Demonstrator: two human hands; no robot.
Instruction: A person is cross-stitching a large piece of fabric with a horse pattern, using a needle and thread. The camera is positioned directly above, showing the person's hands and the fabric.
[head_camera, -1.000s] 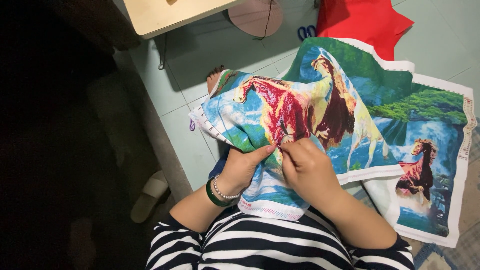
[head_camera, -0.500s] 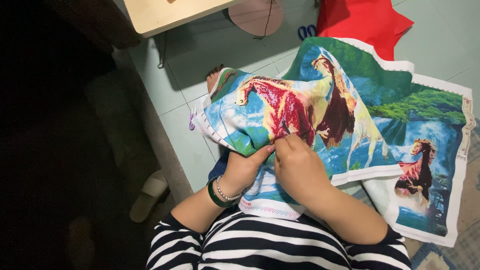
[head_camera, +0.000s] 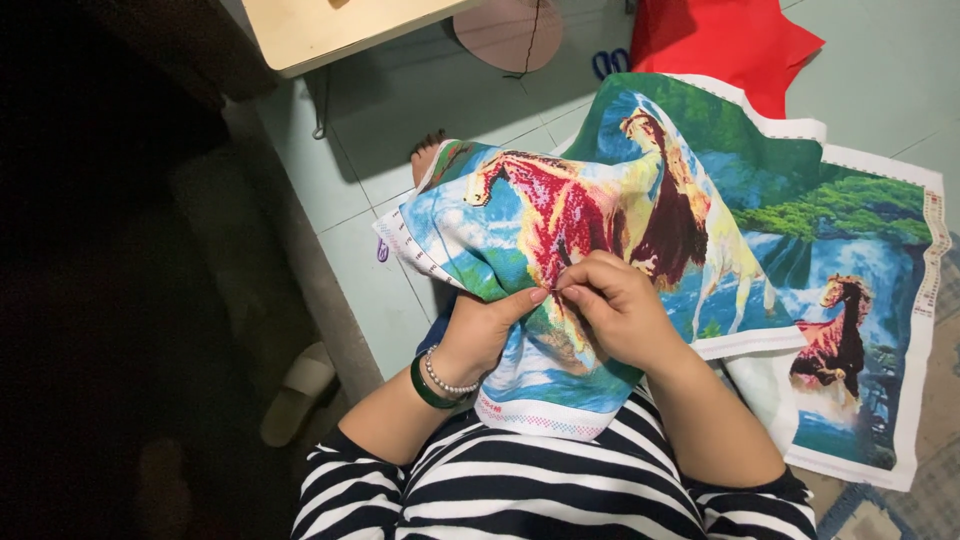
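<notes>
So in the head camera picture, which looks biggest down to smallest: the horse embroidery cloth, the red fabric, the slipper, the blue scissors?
1. horse embroidery cloth
2. red fabric, partly cut off by the frame
3. slipper
4. blue scissors, mostly hidden

One head-worn view looks steeply down, close over the lap.

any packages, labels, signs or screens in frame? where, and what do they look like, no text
No packages, signs or screens.
Printed strip on the embroidery cloth: near its lower hem, below the left hand; small, reddish marks on white, too small to read.
Edge scale: along the cloth's right white border; thin column of small coloured marks.
Right hand: pinches at the cloth's middle, on the red horse.
</notes>
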